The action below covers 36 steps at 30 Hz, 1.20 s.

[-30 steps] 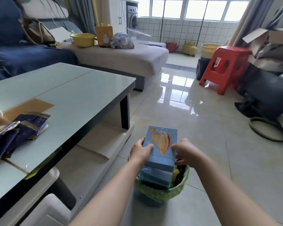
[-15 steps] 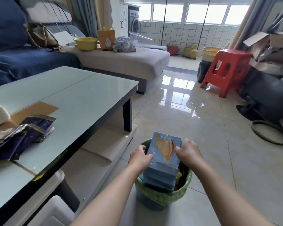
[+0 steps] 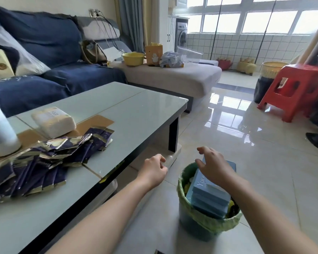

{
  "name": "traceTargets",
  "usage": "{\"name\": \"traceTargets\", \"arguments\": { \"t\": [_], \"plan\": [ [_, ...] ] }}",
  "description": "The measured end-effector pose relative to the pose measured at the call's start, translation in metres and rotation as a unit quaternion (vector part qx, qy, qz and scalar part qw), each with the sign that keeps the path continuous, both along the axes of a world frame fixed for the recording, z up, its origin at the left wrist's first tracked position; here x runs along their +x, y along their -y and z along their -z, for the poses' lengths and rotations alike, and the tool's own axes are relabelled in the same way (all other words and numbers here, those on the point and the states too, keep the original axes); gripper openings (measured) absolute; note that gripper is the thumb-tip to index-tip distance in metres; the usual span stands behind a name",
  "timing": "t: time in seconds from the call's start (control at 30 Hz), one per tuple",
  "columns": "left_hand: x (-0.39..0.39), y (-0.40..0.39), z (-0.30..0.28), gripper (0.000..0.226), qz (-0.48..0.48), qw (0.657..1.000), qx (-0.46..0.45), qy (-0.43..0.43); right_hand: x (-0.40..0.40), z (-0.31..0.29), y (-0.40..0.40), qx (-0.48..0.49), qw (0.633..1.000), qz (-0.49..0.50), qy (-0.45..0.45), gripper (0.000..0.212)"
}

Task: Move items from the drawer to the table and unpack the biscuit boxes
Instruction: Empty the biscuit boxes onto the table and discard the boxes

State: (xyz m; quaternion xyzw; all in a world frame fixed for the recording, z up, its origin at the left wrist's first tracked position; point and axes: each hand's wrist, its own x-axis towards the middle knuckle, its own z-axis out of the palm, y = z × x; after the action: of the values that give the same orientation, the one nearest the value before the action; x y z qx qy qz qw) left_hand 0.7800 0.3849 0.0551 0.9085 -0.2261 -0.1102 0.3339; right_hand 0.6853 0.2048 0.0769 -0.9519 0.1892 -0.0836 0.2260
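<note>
A person leans over a green-lined waste bin point(image 3: 208, 219) on the tiled floor point(image 3: 264, 162), just beside the near corner of a glass-topped coffee table point(image 3: 136, 110), where flattened blue biscuit boxes point(image 3: 207, 193) stand jammed upright and poke above the rim. The right hand point(image 3: 214, 166) hovers over the top of the boxes with fingers spread wide, gripping nothing; whether the palm touches the cardboard cannot be told. The left hand point(image 3: 154, 170) hangs between bin and table edge, fingers loosely curled and empty. The boxes look discarded, and the step appears to be letting go and turning to the table; doing it well likely means a flat downward press so the springy card stays below the rim and the light bin does not tip. On the table, left of the bin, unpacked dark purple biscuit sachets point(image 3: 50, 158) lie in a loose heap near the front edge, beside a wrapped pack of tissues point(image 3: 53, 121) on brown cardboard point(image 3: 97, 121) and a white cylinder point(image 3: 0, 131). Beyond the table runs a navy sofa point(image 3: 44, 52) with a grey chaise carrying a yellow bowl point(image 3: 133, 58); right of the bin, well apart, stands a red plastic stool point(image 3: 294, 88) under bright windows. The drawer is not in view.
</note>
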Motion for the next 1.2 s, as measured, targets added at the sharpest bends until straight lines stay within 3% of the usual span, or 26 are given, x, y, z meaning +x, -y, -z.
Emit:
{"name": "traceTargets", "arguments": {
  "t": [0.6,1.2],
  "plan": [
    [-0.024,-0.215,-0.074,0.009,-0.113,0.989,-0.056,0.076,0.067,-0.036,-0.198,-0.006,0.966,-0.245,0.079,0.035],
    [-0.062,-0.391,-0.055,0.019,-0.320,0.942,-0.042,0.094,0.066,-0.033,-0.321,0.013,0.912,-0.391,0.123,0.030]
  ]
}}
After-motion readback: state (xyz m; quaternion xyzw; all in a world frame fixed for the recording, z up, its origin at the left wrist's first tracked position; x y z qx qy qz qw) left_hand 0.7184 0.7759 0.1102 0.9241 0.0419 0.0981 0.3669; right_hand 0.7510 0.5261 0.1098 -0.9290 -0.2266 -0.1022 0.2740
